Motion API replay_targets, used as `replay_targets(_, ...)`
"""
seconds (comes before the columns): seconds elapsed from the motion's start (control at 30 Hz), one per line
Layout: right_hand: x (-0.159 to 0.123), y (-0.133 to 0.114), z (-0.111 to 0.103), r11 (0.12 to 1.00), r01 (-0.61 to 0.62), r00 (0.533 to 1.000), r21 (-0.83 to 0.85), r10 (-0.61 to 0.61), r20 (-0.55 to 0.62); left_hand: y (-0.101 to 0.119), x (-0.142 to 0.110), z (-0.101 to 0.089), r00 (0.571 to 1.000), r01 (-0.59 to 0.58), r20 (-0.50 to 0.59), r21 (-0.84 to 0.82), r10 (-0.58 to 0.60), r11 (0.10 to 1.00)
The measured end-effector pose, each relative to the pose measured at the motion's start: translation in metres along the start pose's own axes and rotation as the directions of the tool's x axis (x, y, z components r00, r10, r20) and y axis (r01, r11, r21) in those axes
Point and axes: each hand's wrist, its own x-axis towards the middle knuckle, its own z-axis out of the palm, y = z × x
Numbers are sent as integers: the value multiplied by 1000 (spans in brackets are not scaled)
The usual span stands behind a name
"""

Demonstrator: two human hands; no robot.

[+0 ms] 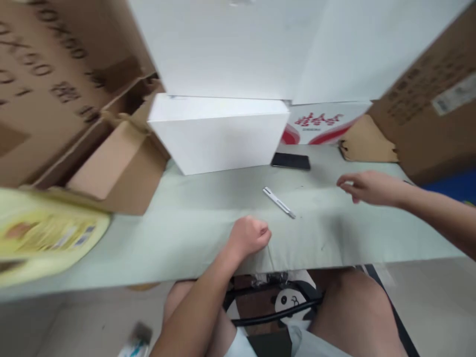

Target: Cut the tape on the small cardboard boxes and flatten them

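My left hand [250,235] rests on the pale green tabletop [178,243] near its front edge, closed in a fist with nothing showing in it. Just beyond and to the right of that fist lies a slim white utility knife [278,202], slanting across the cloth. Over the right side of the table is my right hand [362,187], palm down, its fingers loosely bent and apart, holding nothing. A black phone [290,161] lies flat behind the knife, close to a white box [219,141] standing on the table.
Large white panels [238,49] rise at the back, above a white carton with red print [320,121]. Brown cardboard boxes [122,168] crowd the left, with a yellow package [48,238] in front. Another big carton [427,109] and a cardboard piece [368,141] stand right.
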Motion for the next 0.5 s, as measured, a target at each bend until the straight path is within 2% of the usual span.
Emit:
replay_targets(0.07,-13,-35,26,969,215,970,-119,-198,143,2,-3,-3,999,3,-35,-17,-4,1000)
replay_targets(0.1,-18,-56,39,897,404,904,-178,-363,224,2,-4,-4,999,2,-52,-23,-3,1000)
replay_targets(0.13,-23,-81,51,786,576,812,-226,-515,276,2,-6,-6,998,1,-70,-30,-3,1000)
replay_targets(0.17,-27,-109,62,667,695,719,-270,-635,283,2,-8,-7,996,2,-91,-35,-5,999)
replay_targets(0.2,-30,-139,73,573,755,650,-320,-719,245,1,-11,-9,994,4,-111,-41,-8,999)
replay_targets(0.27,-33,-206,93,448,801,553,-397,-808,204,-3,-17,-12,989,4,-148,-59,-13,998)
replay_targets(0.37,-30,-307,119,350,834,444,-426,-884,143,-13,-28,-20,983,3,-183,-107,-22,994)
replay_targets(0.43,-25,-366,133,255,876,331,-410,-935,126,-20,-36,-27,981,8,-190,-145,-36,989)
replay_targets(0.5,-20,-413,145,133,889,206,-439,-971,121,-26,-43,-33,979,19,-197,-177,-54,984)
